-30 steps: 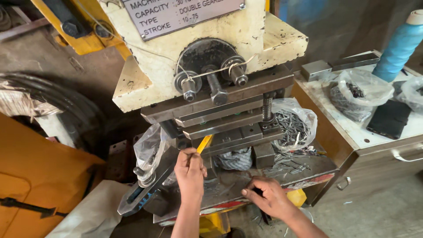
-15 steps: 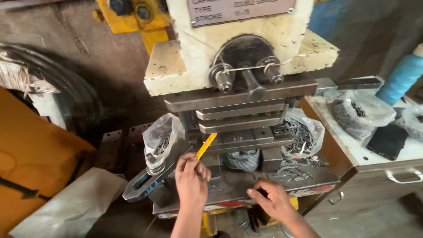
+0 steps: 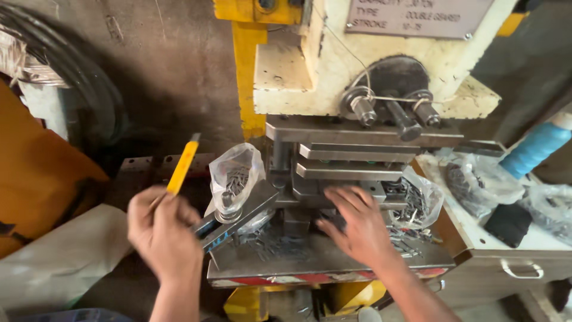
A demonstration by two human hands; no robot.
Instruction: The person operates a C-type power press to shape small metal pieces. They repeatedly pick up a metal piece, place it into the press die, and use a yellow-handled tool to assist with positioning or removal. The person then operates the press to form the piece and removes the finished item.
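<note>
- The left hand (image 3: 162, 232) is at the near left, its fingers closed around a thin yellow flat stick (image 3: 183, 164) that points up and far.
- Just right of it, a clear plastic bag of small metal parts (image 3: 235, 177) stands on the grey steel press table (image 3: 268, 265).
- The right hand (image 3: 357, 223) lies with fingers spread flat, holding nothing, under the grey press ram plates (image 3: 351, 161).
- At the far right, 1 blue cylinder (image 3: 535, 149) stands on a white cabinet (image 3: 536, 241).

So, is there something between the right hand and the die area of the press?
Nothing visible: the right hand already reaches over the press bed, its fingers at the die plates. The bag of metal parts lies beside it.
</note>
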